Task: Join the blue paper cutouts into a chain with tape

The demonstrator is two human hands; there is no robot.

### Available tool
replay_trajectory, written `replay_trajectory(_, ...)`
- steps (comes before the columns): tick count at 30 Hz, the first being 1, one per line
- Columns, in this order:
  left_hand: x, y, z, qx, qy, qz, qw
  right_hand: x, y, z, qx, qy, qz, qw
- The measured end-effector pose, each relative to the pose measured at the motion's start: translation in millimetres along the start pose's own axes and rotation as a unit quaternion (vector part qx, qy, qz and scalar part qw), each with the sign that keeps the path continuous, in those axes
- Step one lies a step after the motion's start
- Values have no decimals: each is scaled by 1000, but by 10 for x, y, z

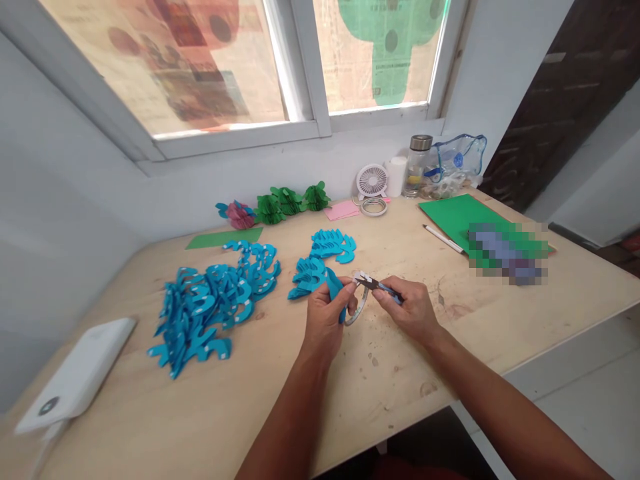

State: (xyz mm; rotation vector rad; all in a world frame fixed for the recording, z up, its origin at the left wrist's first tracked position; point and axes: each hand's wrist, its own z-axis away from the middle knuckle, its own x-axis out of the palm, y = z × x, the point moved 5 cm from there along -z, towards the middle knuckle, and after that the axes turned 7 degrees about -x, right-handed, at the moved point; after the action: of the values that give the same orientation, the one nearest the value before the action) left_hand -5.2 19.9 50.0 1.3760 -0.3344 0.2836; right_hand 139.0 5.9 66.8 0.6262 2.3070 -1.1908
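Note:
My left hand (327,313) is closed around a folded blue paper piece (334,285) and a thin roll of white tape (361,310) that hangs below the fingers. In my right hand (407,303) is a pair of scissors (371,284) with dark blades and some blue on the handle. The blade tips meet a small white tape end by my left fingertips, and small white bits sit on the blades. Just beyond the hands lie fanned blue paper pieces (333,244), with more (306,275) beside my left hand.
A large heap of curved blue paper pieces with white squares (210,300) lies left, near a white power bank (80,373). Along the wall stand green paper shapes (287,201), a small fan (372,181) and a bottle (418,167). Green sheets (463,217) and a pen (443,239) lie right.

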Motion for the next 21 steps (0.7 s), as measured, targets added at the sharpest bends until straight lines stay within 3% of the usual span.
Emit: replay_trajectory(21,-7,-23,-6,-13,5,-3,1000,-21,-9,8,3,22,43,999)
